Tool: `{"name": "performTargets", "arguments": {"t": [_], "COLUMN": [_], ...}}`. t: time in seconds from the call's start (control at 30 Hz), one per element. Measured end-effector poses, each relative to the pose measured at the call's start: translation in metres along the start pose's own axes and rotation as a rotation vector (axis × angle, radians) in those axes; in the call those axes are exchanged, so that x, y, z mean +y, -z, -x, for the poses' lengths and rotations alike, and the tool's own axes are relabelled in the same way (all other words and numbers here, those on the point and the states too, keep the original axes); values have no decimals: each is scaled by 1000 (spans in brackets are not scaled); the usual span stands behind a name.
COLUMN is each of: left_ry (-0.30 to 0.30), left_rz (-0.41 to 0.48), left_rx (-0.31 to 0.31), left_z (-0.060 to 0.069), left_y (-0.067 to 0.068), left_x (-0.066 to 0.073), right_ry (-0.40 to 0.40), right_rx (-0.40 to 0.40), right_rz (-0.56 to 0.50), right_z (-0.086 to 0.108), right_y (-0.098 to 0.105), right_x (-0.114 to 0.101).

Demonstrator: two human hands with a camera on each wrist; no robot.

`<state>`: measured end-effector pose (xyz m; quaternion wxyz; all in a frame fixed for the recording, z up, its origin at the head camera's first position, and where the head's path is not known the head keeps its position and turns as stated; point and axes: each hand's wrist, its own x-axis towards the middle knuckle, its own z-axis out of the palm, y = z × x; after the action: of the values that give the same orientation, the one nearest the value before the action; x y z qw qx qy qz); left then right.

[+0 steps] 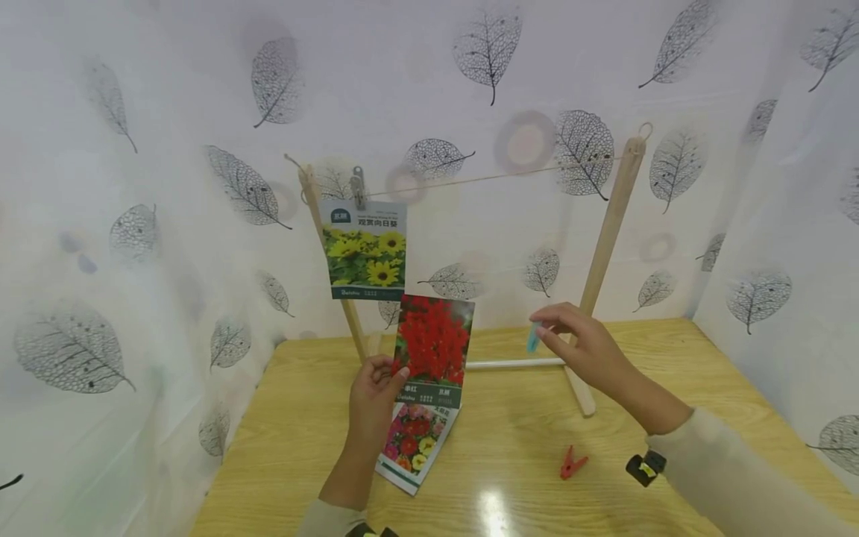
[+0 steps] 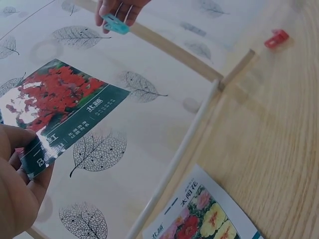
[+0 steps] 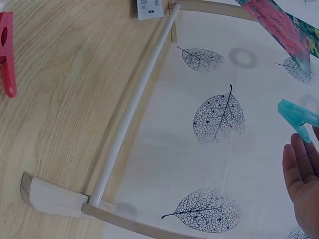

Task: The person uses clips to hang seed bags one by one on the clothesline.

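Observation:
My left hand (image 1: 376, 395) pinches the lower left edge of a seed packet with red flowers (image 1: 432, 339), held up above the table. In my right hand (image 1: 584, 347), between thumb and fingers, is a light-blue clothespin (image 1: 533, 338), to the right of that packet and apart from it. A sunflower seed packet (image 1: 365, 250) hangs from a string (image 1: 483, 179) by a grey clothespin (image 1: 359, 188). Below the red-flower packet, another seed packet with mixed flowers (image 1: 416, 444) lies on the table, partly covered by it in the head view.
The string runs between two wooden posts (image 1: 614, 224), joined low down by a white rod (image 1: 517, 364). A red clothespin (image 1: 572, 464) lies on the wooden table (image 1: 510, 425) at the right. Behind the frame hangs a leaf-patterned curtain (image 1: 436, 67).

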<state>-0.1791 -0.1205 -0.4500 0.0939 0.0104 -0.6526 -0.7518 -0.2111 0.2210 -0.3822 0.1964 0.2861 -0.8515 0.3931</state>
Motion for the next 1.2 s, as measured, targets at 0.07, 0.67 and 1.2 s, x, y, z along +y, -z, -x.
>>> {"name": "performTargets", "arguments": {"t": [0.07, 0.67, 1.2], "left_ry": [8, -32, -71], "left_rz": [-5, -5, 47], "left_rx": [-7, 3, -1], "left_z": [-1, -4, -7], "left_y": [0, 0, -7], "left_x": [1, 2, 11], "right_ry": [3, 48, 86], "right_rx": [-1, -20, -46], "right_rz": [-4, 6, 5], "right_z": [-2, -16, -34], "right_y": [1, 7, 11], "right_x": [-2, -10, -16]}}
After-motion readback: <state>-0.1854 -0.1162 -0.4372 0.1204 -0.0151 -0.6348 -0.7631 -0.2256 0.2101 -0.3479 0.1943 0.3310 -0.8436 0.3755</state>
